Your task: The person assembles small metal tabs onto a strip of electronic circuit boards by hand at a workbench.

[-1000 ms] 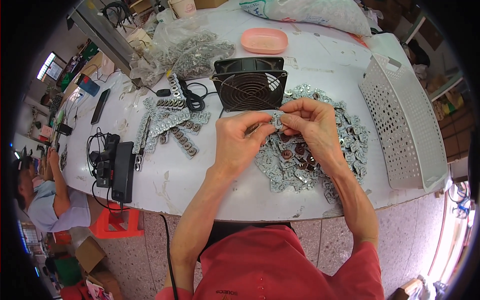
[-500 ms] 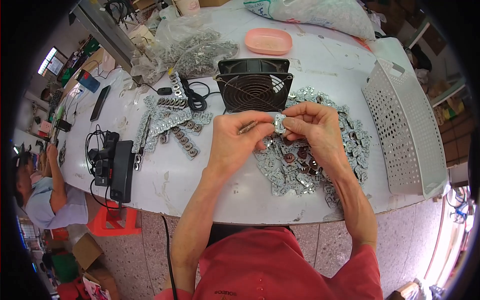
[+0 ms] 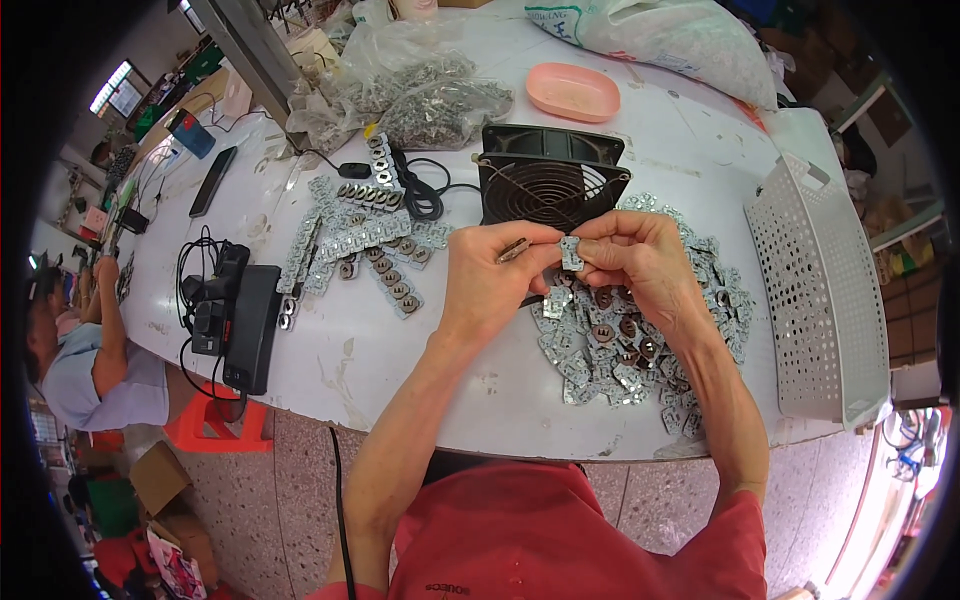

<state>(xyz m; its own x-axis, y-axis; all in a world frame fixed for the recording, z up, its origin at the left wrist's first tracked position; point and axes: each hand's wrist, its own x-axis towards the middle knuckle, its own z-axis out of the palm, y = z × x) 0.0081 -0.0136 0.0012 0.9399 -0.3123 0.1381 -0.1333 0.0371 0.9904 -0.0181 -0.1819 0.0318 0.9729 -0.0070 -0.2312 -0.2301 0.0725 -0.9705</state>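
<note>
My left hand (image 3: 492, 275) is closed, with a slim brownish metal piece (image 3: 513, 250) lying across its fingers. Its thumb and index fingertips meet a small silvery metal plate (image 3: 571, 254), which has cut-outs. My right hand (image 3: 645, 262) pinches this same plate from the other side. Both hands are held above the near side of a black fan (image 3: 553, 190). Under and around the right hand spreads a heap of similar metal plates (image 3: 600, 365), several with dark brown round parts on them. The fingers partly cover the plate's edges.
Left of the fan lie rows of joined metal plates (image 3: 360, 240) and a coiled black cable (image 3: 424, 190). A white perforated basket (image 3: 820, 300) stands at right. Behind are a pink tray (image 3: 573, 92) and bags of metal parts (image 3: 440, 112). A black power box (image 3: 252, 330) sits left; a co-worker (image 3: 105, 350) is beyond.
The whole view has shifted, so the table things appear farther right. Both hands stay together at the small plate, and its tilt looks slightly different.
</note>
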